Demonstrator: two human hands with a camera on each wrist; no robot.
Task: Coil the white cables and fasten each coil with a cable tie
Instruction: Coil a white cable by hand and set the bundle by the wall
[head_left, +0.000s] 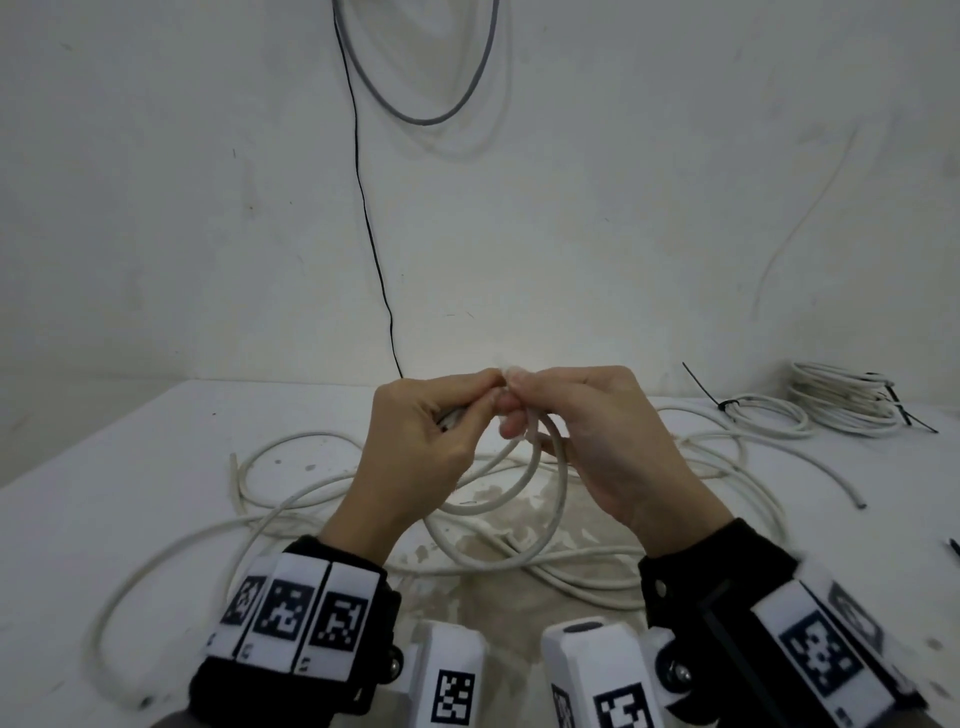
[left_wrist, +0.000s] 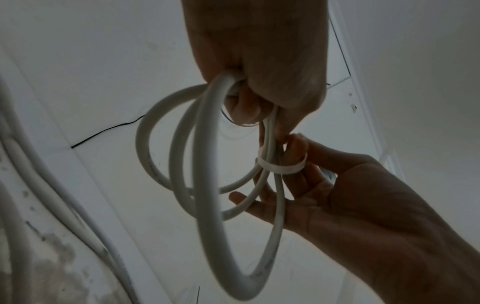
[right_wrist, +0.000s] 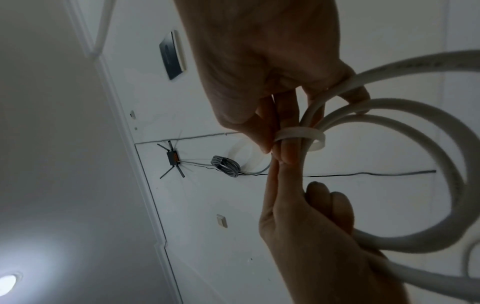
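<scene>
A small coil of white cable (head_left: 524, 483) hangs above the table between my two hands. My left hand (head_left: 488, 395) grips the coil's top in its curled fingers, seen in the left wrist view as the coil (left_wrist: 207, 185) running through the left hand (left_wrist: 259, 115). A white cable tie (left_wrist: 280, 167) is looped round the gathered strands. My right hand (head_left: 511, 400) pinches that cable tie (right_wrist: 298, 135) between thumb and forefinger, with its other fingers curled round the strands. In the right wrist view the left hand's fingertips (right_wrist: 283, 174) meet the right hand (right_wrist: 272, 148) at the tie.
Loose white cables (head_left: 291, 467) sprawl over the white table (head_left: 104, 493) under and around my hands. Two coils bound with black ties (head_left: 841, 400) lie at the back right. A black wire (head_left: 374, 234) runs down the wall behind.
</scene>
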